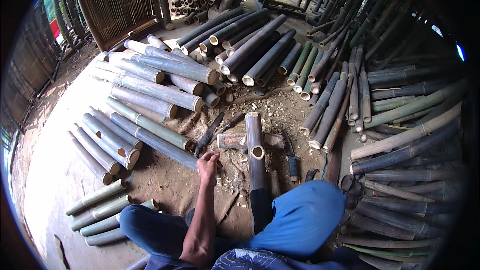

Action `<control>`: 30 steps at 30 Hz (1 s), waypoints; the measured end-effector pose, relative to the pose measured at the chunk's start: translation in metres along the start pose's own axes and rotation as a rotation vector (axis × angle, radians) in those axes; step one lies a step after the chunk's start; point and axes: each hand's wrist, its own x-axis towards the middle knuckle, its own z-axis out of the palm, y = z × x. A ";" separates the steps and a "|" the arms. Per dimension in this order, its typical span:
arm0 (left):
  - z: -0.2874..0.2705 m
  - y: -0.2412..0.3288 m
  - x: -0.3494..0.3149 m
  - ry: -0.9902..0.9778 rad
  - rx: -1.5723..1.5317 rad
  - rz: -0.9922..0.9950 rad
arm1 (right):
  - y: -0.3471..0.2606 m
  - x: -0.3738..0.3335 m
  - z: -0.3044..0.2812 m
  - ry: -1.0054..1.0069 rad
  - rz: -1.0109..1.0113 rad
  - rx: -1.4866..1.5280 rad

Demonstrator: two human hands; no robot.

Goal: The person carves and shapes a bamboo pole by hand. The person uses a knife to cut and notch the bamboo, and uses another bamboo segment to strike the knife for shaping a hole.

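My left hand (209, 166) is raised over the dirt floor, its fingers curled and pressed together. What they hold, if anything, is too small to make out. Right of it, a dark bamboo tube (255, 170) with an oval hole cut in its side runs from between my legs and rests across a rough wooden block (232, 141). Just beyond the hand lies a knife (205, 142) with a dark handle, beside another dark tool (231, 122). Across the block, on the right, is a knife with a blue-wrapped handle (293, 168). My right hand does not show.
Cut bamboo tubes (160, 90) lie in rows to the left and a pile of bamboo (260, 45) spreads beyond. More bamboo poles (410, 135) are stacked on the right. Pale wood chips (265, 105) litter the dirt. My bent knees (305, 215) frame the near side.
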 end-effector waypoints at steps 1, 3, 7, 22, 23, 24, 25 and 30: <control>0.012 -0.004 -0.007 -0.027 0.003 -0.034 | 0.007 0.004 -0.007 0.027 0.024 -0.002; 0.022 -0.011 -0.019 -0.075 -0.037 -0.061 | 0.010 0.010 -0.016 0.060 0.051 0.001; 0.006 -0.019 -0.016 -0.095 -0.014 -0.080 | -0.014 0.025 -0.012 0.086 0.034 0.020; -0.016 -0.020 -0.011 0.084 0.123 0.033 | 0.001 0.100 -0.011 0.204 0.005 -0.034; -0.035 -0.009 -0.015 0.124 0.156 0.046 | -0.037 0.088 -0.005 0.061 0.018 -0.006; -0.031 -0.004 -0.018 0.112 0.168 0.058 | -0.037 0.091 -0.011 0.105 0.015 -0.037; -0.024 -0.004 -0.021 0.089 0.188 0.071 | -0.020 0.093 -0.010 0.149 0.023 -0.061; -0.016 -0.021 -0.015 0.004 0.303 0.111 | 0.033 0.109 0.022 0.432 0.077 -0.059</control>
